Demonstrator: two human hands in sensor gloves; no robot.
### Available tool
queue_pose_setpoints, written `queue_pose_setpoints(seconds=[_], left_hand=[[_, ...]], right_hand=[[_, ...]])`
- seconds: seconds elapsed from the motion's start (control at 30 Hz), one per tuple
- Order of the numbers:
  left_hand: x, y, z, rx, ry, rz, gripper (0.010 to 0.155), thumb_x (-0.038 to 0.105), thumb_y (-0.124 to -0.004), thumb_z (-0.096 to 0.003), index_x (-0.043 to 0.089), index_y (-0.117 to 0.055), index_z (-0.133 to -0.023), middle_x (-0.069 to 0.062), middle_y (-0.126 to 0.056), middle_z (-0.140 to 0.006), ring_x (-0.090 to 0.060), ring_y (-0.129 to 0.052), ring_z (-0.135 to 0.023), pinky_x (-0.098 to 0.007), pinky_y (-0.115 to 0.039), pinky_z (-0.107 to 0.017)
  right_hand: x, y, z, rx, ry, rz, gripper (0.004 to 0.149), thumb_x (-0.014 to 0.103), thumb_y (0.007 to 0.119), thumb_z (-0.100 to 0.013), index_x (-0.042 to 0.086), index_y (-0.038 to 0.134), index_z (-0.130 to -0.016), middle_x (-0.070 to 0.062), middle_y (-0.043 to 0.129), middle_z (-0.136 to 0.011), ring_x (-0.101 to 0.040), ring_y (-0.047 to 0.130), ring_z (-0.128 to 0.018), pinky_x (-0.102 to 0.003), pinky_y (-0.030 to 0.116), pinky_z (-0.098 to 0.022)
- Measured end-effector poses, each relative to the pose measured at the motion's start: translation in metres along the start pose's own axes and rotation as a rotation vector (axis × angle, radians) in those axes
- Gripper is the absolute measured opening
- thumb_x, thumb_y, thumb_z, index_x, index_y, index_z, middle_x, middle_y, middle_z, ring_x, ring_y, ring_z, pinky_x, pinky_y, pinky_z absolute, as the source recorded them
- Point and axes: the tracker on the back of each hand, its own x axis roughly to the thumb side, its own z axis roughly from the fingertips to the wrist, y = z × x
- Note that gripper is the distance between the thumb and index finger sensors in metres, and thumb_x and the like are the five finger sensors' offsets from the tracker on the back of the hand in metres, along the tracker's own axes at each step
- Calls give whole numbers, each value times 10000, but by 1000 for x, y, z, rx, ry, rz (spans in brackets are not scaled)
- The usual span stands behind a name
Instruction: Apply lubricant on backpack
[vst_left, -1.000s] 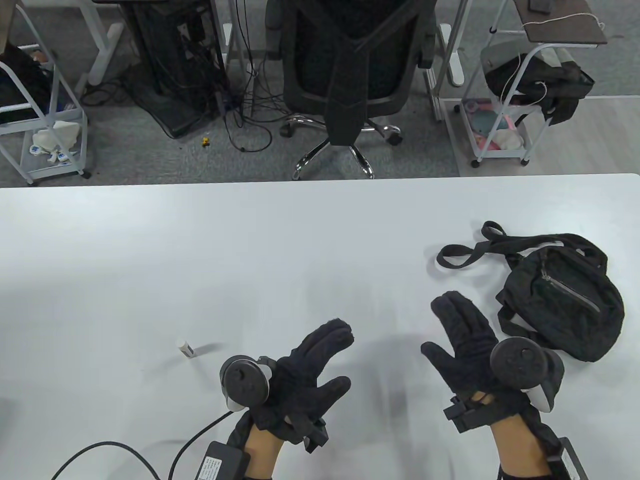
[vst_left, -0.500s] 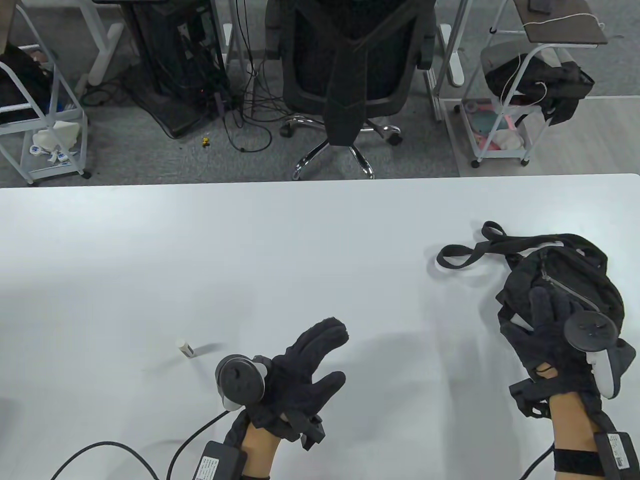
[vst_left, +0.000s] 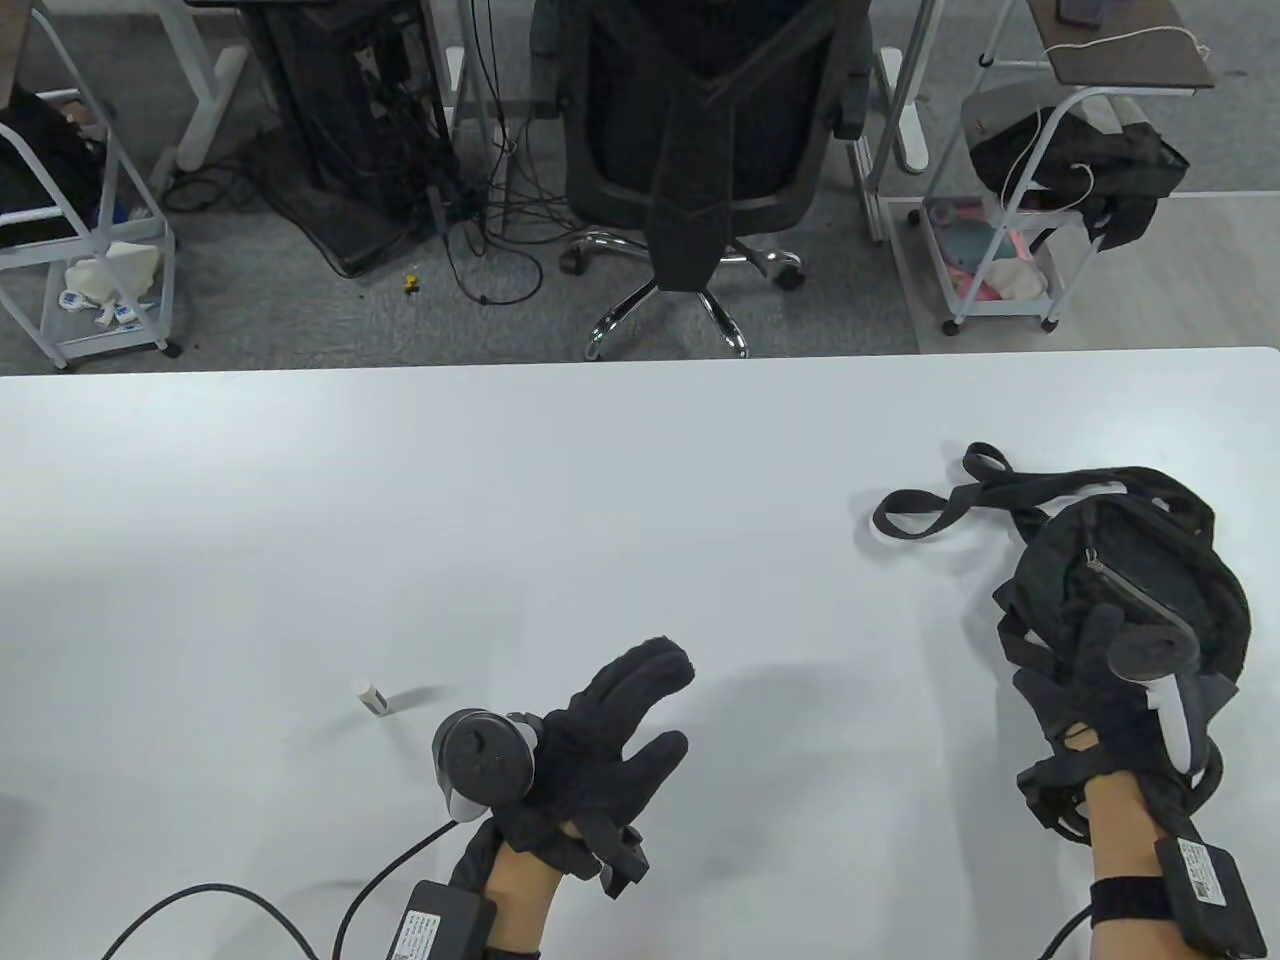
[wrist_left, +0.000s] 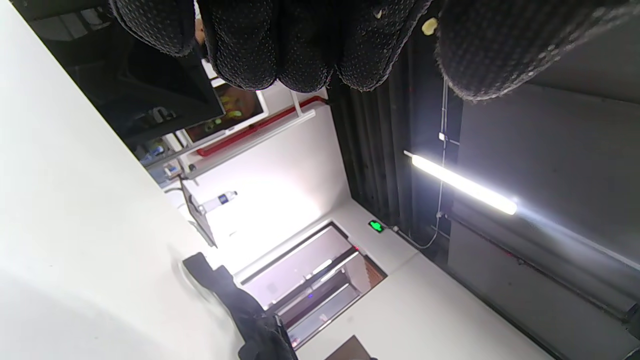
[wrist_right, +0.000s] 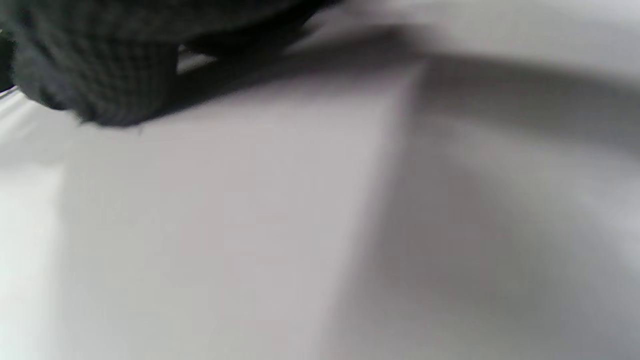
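A small black backpack (vst_left: 1130, 560) lies at the table's right side, its zipper facing up and its straps (vst_left: 920, 510) trailing left. My right hand (vst_left: 1085, 660) grips the backpack's near-left edge, thumb on top of the fabric, the other fingers hidden in it. A small white lubricant stick (vst_left: 372, 697) lies on the table at the near left. My left hand (vst_left: 665, 705) hovers to the right of the stick, fingers spread, holding nothing. In the left wrist view its fingers (wrist_left: 250, 50) hang free and the backpack (wrist_left: 250, 320) shows far off. The right wrist view is blurred.
The white table (vst_left: 500, 520) carries only the stick and the backpack. A glove cable (vst_left: 230, 895) runs along the near left edge. Beyond the far edge stand an office chair (vst_left: 700, 150) and wire carts (vst_left: 1020, 230).
My right hand moved right from over the bare table onto the backpack and took hold of its near edge, bunching the fabric. The left hand barely moved.
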Motion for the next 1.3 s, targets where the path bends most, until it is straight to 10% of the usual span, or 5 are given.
queue_pose_setpoints(seconds=[0.17, 0.4, 0.8, 1.0, 1.3], left_hand=[[0, 0, 0, -5, 3, 7, 703, 545, -776, -475, 162, -679, -1056, -180, -631, -1105, -491, -732, -969, -673, -596, -700], [3, 2, -1, 8, -3, 2, 699, 549, -769, -479, 158, -686, -1052, -182, -640, -1099, -493, -736, -965, -674, -596, -698], [13, 23, 1, 103, -20, 6, 687, 545, -765, -488, 153, -695, -1048, -185, -647, -1095, -497, -740, -960, -676, -599, -695], [18, 31, 2, 137, -38, 11, 686, 541, -766, -489, 151, -695, -1048, -187, -646, -1095, -500, -737, -960, -678, -597, -694], [28, 56, 8, 239, -53, 21, 686, 542, -761, -494, 148, -692, -1052, -193, -639, -1099, -505, -732, -962, -681, -594, -693]], right_hand=[[0, -12, 3, -126, 14, -41, 584, 489, 868, -520, 589, 544, -995, 286, 533, -1105, 41, 447, -1158, -435, 165, -926], [6, -31, 22, -236, -70, -48, 474, 427, 882, -528, 518, 684, -949, 185, 729, -1009, -84, 775, -1012, -418, 519, -875], [70, -57, 142, -569, -599, -80, 458, 405, 904, -489, 409, 778, -929, 48, 832, -926, -223, 968, -770, -441, 884, -519], [121, -24, 228, -549, -917, -83, 458, 408, 906, -487, 400, 784, -928, 39, 846, -920, -223, 986, -762, -429, 908, -511], [154, 93, 310, -506, -1266, 212, 486, 424, 911, -479, 439, 746, -936, 92, 819, -967, -197, 993, -781, -416, 920, -510]])
